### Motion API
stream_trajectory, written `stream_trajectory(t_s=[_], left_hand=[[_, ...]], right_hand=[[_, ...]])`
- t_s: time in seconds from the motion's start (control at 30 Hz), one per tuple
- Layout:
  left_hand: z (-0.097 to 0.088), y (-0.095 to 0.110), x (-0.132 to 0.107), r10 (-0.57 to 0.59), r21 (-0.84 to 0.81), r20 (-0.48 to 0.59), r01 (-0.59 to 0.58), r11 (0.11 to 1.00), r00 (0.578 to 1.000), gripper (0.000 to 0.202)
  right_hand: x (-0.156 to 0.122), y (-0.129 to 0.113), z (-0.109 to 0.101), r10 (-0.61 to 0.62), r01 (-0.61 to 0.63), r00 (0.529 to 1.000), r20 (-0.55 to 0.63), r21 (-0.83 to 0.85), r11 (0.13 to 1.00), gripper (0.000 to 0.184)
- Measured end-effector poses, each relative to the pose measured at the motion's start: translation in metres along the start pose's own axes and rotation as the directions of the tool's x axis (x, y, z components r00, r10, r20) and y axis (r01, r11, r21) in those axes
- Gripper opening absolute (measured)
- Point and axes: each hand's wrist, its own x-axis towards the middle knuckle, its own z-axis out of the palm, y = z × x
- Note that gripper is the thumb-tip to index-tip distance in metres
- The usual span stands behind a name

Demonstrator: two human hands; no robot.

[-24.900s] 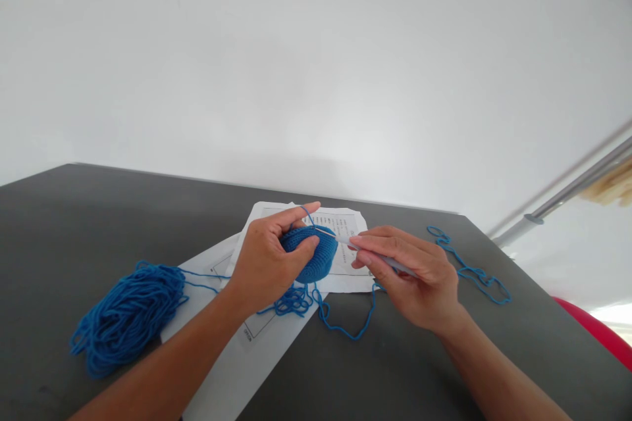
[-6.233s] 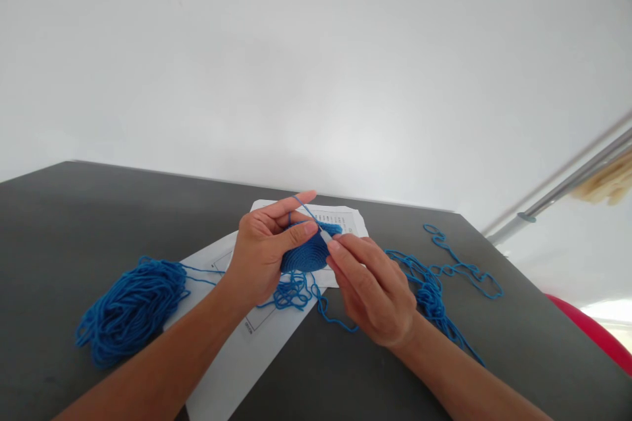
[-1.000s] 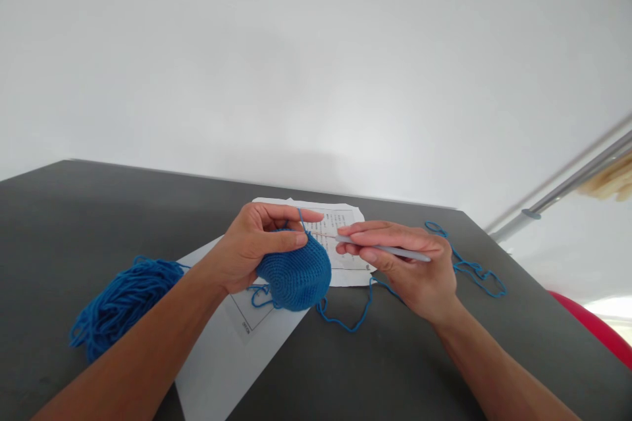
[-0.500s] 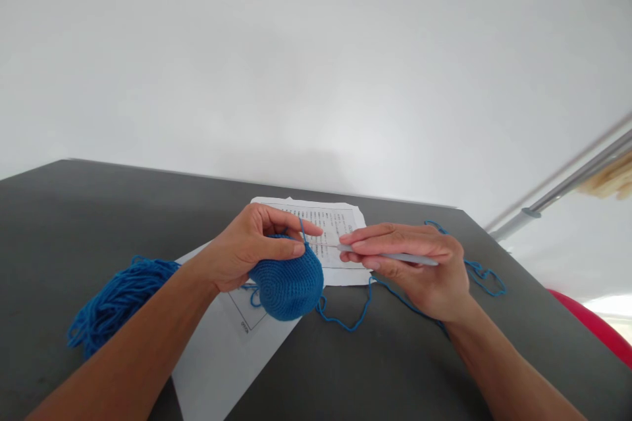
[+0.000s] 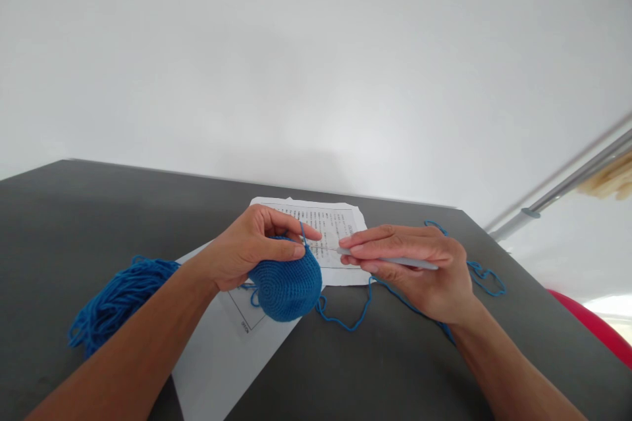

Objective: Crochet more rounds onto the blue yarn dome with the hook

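A rounded blue crochet piece (image 5: pixel 289 286) is pinched at its upper edge by my left hand (image 5: pixel 251 247), thumb in front and index finger stretched to the right. A strand of blue yarn (image 5: pixel 303 233) rises from the piece's edge and passes by that index finger. My right hand (image 5: pixel 419 266) grips the grey handle of a crochet hook (image 5: pixel 405 262) like a pen. The hook's thin metal shaft points left toward the edge of the crochet piece; whether its tip sits in a stitch is too small to tell.
A loose skein of blue yarn (image 5: pixel 123 299) lies left on the dark table (image 5: pixel 385 375). Printed sheets (image 5: pixel 345 270) and a larger white sheet (image 5: pixel 227 368) lie beneath my hands. Loose yarn (image 5: pixel 353 327) trails rightward. Behind stands a white wall (image 5: pixel 316 66); a red edge (image 5: pixel 592 322) shows at right.
My right hand and the crochet hook have shifted very slightly downward. The crochet piece has turned a little in my left hand, which has otherwise stayed in place.
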Motion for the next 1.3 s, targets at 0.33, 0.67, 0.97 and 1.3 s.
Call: stream_trajectory(t_s=[0.33, 0.67, 0.97, 1.3], left_hand=[[0.000, 0.001, -0.001, -0.030, 0.014, 0.010, 0.030, 0.999, 1.000, 0.027], [0.005, 0.005, -0.005, 0.034, -0.083, -0.033, -0.037, 0.996, 0.999, 0.016], [0.023, -0.006, 0.003, 0.162, -0.076, -0.212, -0.181, 0.980, 0.964, 0.013], [0.038, -0.009, 0.001, 0.152, -0.189, -0.263, -0.205, 0.960, 0.953, 0.029]], right_hand=[[0.000, -0.001, -0.001, 0.082, -0.080, 0.996, -0.022, 0.096, 0.992, 0.024], [-0.001, 0.008, 0.019, 0.509, -0.343, 0.856, -0.091, 0.637, 0.691, 0.013], [0.001, 0.014, 0.048, 0.585, -0.314, 0.785, -0.204, 0.683, 0.660, 0.019], [-0.001, 0.014, 0.051, 0.538, -0.234, 0.776, -0.331, 0.641, 0.731, 0.016]])
